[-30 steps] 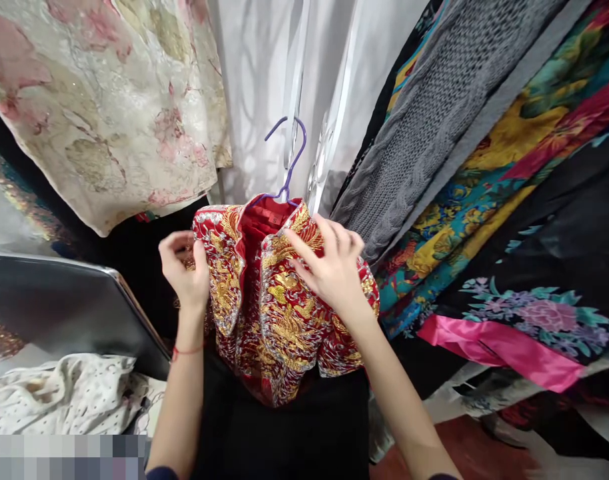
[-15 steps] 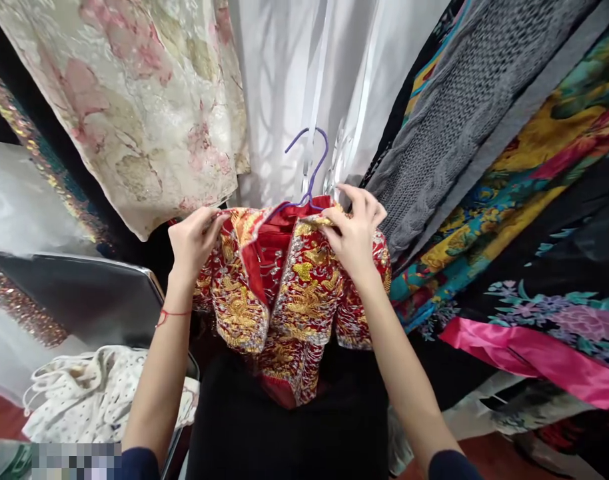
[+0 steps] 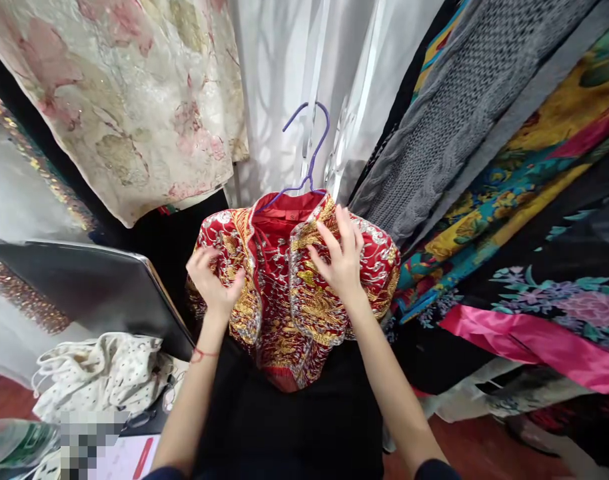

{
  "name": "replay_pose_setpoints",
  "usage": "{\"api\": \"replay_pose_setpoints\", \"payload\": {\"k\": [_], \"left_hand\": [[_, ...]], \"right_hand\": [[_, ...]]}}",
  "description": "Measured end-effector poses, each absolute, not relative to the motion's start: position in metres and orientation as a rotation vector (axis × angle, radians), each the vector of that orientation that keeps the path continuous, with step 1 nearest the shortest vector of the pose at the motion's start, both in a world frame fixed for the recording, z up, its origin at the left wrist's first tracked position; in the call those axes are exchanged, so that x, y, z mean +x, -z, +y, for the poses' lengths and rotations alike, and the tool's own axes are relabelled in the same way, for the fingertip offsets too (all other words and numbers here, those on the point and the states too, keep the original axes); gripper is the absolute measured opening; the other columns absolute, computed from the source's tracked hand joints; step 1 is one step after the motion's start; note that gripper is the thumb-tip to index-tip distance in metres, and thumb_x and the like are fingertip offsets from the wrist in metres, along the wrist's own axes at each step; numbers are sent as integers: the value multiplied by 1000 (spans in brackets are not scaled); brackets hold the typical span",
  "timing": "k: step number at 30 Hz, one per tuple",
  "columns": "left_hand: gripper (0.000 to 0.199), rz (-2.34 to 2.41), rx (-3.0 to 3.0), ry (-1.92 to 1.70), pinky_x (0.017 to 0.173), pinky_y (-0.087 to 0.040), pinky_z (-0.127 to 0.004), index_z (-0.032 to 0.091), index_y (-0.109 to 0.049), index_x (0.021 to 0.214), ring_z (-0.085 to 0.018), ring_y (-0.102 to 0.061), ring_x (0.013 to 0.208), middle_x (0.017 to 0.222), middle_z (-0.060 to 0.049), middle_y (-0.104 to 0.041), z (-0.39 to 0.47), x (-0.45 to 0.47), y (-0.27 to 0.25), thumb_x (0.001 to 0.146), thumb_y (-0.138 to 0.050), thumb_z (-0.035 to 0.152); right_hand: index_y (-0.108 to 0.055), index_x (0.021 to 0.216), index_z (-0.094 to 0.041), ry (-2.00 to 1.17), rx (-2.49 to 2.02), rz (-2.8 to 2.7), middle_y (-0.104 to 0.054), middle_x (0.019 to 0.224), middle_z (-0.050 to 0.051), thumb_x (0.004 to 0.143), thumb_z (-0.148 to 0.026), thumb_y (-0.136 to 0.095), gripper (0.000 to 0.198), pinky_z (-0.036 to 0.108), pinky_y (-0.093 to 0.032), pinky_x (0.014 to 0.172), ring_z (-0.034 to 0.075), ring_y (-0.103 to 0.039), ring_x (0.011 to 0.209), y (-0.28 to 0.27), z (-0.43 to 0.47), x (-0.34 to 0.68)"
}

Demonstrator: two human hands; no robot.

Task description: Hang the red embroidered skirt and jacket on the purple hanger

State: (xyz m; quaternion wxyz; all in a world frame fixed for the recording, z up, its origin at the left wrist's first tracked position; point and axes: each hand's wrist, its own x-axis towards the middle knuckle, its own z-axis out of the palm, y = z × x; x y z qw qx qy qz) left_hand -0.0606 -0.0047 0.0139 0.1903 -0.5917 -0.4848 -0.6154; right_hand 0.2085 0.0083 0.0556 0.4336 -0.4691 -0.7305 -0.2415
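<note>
A small red jacket with gold and silver embroidery hangs on a purple hanger, lying against black cloth below it. My left hand grips the jacket's left front panel, fingers curled into the fabric. My right hand rests flat on the right front panel near the collar, fingers spread. The jacket front is partly open, and its red lining shows at the neck.
Hanging garments crowd around: a cream floral fabric upper left, white sheer cloth behind, a grey knit and colourful floral robes with a pink sash on the right. A dark panel and dotted white cloth lie at left.
Both hands were up at the collar and shoulders half a second ago; they have dropped to the front panels. The jacket now hangs flatter and more closed.
</note>
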Motion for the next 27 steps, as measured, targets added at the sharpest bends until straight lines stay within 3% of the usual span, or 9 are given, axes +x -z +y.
{"api": "replay_pose_setpoints", "payload": {"k": [2, 4, 5, 7, 10, 13, 18, 23, 27], "left_hand": [[54, -1488, -1795, 1608, 91, -46, -41, 18, -53, 102, -29, -58, 100, 100, -13, -60, -17, -47, 28, 75, -67, 63], [40, -1721, -1933, 1428, 82, -47, -36, 19, -54, 93, -25, -61, 89, 90, -10, -62, -21, -39, 61, 82, -64, 56], [31, -1835, -1981, 1344, 78, -47, -34, 20, -55, 91, -24, -62, 86, 88, -9, -63, -21, -37, 72, 88, -58, 51], [24, -2021, -2040, 1200, 71, -44, -31, 20, -57, 88, -22, -64, 79, 83, -9, -66, -18, -34, 83, 95, -47, 40], [19, -2080, -2196, 1062, 63, -39, -28, 20, -60, 82, -20, -63, 67, 73, -6, -67, -10, -26, 77, 93, -50, 32], [18, -1908, -2363, 1104, 64, -40, -28, 19, -62, 81, -19, -64, 66, 70, -6, -67, -4, 3, 56, 91, -52, 30], [20, -1901, -2430, 1276, 68, -45, -29, 18, -63, 95, -21, -67, 72, 80, -9, -70, 8, 51, 41, 93, -53, 35], [32, -2079, -2457, 2137, 92, -50, -31, 19, -62, 94, -20, -68, 97, 100, -9, -72, 4, 30, 95, 85, -66, 49], [41, -2440, -2125, 2237, 78, -56, -33, 16, -60, 84, -20, -70, 80, 79, -7, -70, -16, 1, 155, 87, -59, 57]], "right_hand": [[-67, 107, -25, 390, -1181, -1703, -63, 129, 13, 92, -36, -58, 21, 53, -41, 105, 31, -53, 129, -17, -3, 209], [-67, 85, -23, -80, -1258, -1560, -71, 101, 12, 86, -37, -64, 15, 49, -45, 97, 28, -63, 105, 29, -18, 205], [-66, 78, -22, -399, -1269, -1477, -71, 89, 10, 82, -37, -67, 15, 47, -45, 94, 25, -64, 95, 52, -27, 201], [-63, 70, -21, -613, -1287, -1447, -66, 69, 5, 81, -42, -66, 24, 39, -49, 81, 20, -62, 72, 94, -47, 187], [-57, 64, -21, -901, -1322, -1323, -56, 53, -1, 82, -55, -61, 38, 30, -47, 60, 15, -55, 49, 145, -68, 160], [-57, 73, -21, -1178, -1320, -1073, -59, 54, -1, 79, -67, -57, 46, 29, -47, 51, 17, -59, 47, 183, -70, 139], [-56, 82, -24, -1327, -1270, -605, -70, 81, 5, 80, -63, -50, 39, 34, -56, 66, 20, -69, 77, 226, -47, 139], [-58, 88, -24, -1320, -1200, -283, -72, 104, 7, 71, -46, -61, 28, 29, -56, 73, 19, -69, 95, 248, -32, 147], [-62, 88, -23, -1314, -1136, -137, -71, 112, 7, 65, -41, -67, 30, 25, -54, 72, 18, -68, 100, 260, -30, 139]]}}
